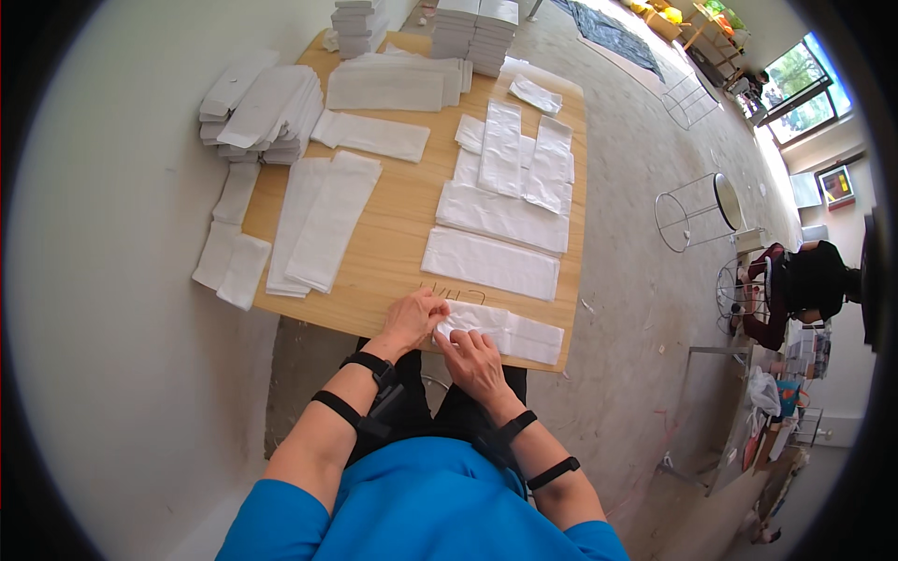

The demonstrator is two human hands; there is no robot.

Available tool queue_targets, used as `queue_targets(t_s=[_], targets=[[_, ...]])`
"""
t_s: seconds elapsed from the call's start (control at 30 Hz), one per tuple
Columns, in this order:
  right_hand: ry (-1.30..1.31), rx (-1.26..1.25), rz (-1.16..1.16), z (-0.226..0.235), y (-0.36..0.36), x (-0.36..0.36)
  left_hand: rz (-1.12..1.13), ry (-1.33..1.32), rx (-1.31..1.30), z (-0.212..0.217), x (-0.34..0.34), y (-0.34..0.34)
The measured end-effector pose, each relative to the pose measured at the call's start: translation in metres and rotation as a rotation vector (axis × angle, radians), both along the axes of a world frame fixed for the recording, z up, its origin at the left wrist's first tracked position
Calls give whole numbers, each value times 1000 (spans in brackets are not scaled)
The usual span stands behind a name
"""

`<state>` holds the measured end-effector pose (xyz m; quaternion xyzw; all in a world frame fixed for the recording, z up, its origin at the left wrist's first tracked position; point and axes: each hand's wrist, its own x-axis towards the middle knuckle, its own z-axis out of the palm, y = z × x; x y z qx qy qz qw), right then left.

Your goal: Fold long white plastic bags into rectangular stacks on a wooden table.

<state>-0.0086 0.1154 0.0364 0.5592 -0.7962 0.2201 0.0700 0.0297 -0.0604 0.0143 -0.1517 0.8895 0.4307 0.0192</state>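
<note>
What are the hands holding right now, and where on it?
Both hands, left and right, grip the white packet by its left end, at the table's near edge.

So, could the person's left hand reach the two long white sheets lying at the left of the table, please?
Probably yes: the left hand rests at the near edge, and only bare table lies between it and the long white sheets.

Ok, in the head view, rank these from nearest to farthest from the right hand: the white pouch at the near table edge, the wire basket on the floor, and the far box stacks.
1. White pouch, under the right hand.
2. Wire basket, on the floor to the right.
3. Box stacks, at the table's far end.
</note>
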Motion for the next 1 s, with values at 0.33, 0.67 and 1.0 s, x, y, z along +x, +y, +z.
queue_targets(t_s=[0.33,0.67,1.0], targets=[[-581,-325,-684,24,33,-5,-46,47,80,35,5,2],[-868,-498,-786,-12,58,-20,-80,52,4,22,25,34],[-695,-177,-936,-24,53,-38,378,55,217,-11,22,32]])
